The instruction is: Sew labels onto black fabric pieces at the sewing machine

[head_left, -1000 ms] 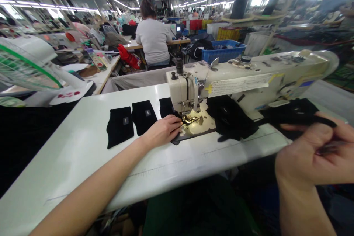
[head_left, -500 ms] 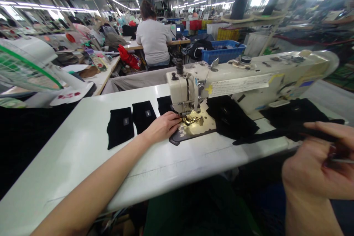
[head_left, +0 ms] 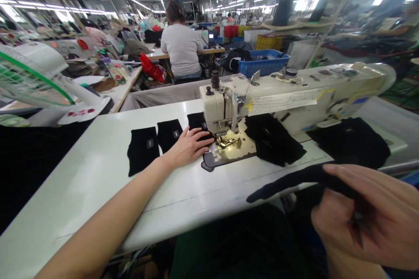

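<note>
My left hand (head_left: 188, 147) lies with fingers spread beside the presser foot (head_left: 227, 140) of the sewing machine (head_left: 262, 96), its fingertips at a black fabric piece (head_left: 196, 120) partly behind the machine head. To its left, two black fabric pieces (head_left: 143, 150) with small grey labels lie in a row. My right hand (head_left: 366, 213) pinches another black fabric piece (head_left: 294, 179) between thumb and fingers, over the table's front edge. A small metallic glint shows in that palm; what it is I cannot make out.
Black fabric stacks (head_left: 275, 139) lie right of the needle and farther right (head_left: 353, 139) under the machine arm. A white fan (head_left: 36, 74) stands at the left. Behind are a blue basket (head_left: 262, 63), thread cones (head_left: 284, 6) and a seated person (head_left: 181, 48).
My right hand has moved left with the black fabric piece, drawing it off the right-hand stack toward the table's front edge. My left fingers have spread and shifted slightly left.
</note>
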The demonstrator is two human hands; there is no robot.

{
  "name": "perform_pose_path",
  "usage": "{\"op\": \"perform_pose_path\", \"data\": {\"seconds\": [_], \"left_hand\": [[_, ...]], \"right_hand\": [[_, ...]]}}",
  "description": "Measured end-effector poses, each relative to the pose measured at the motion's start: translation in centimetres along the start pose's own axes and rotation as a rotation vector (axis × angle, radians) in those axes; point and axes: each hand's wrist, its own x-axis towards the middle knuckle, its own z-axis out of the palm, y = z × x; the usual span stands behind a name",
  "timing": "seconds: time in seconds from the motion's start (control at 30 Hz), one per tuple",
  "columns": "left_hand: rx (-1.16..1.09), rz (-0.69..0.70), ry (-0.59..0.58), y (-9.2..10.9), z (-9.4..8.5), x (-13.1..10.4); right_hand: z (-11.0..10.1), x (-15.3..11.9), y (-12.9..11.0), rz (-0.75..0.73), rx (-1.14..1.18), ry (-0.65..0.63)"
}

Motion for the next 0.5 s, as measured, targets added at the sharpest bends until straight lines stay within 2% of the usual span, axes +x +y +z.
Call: {"op": "perform_pose_path", "data": {"seconds": [0.07, 0.2, 0.37, 0.43, 0.5], "left_hand": [[-0.009, -0.054, -0.048, -0.6, -0.1, -0.8], [-0.056, -0.142, -0.113, -2.3, -0.4, -3.6], [-0.074, -0.244, -0.062, -5.5, -1.6, -8.4], [-0.098, -0.321, 0.035, -5.0, -2.7, -9.2], [-0.214, -0.362, 0.17, -2.2, -4.0, -8.9]], "right_hand": [[0.3, 0.8, -1.1, -0.042, 0.022, -0.031], [1.6, 1.1, -2.7, -0.019, 0.07, -0.05], [3.5, 0.4, -3.6, 0.023, 0.235, -0.169], [4.3, 0.1, -4.0, 0.004, 0.298, -0.248], [5.1, 0.1, -4.5, -0.008, 0.362, -0.317]]}}
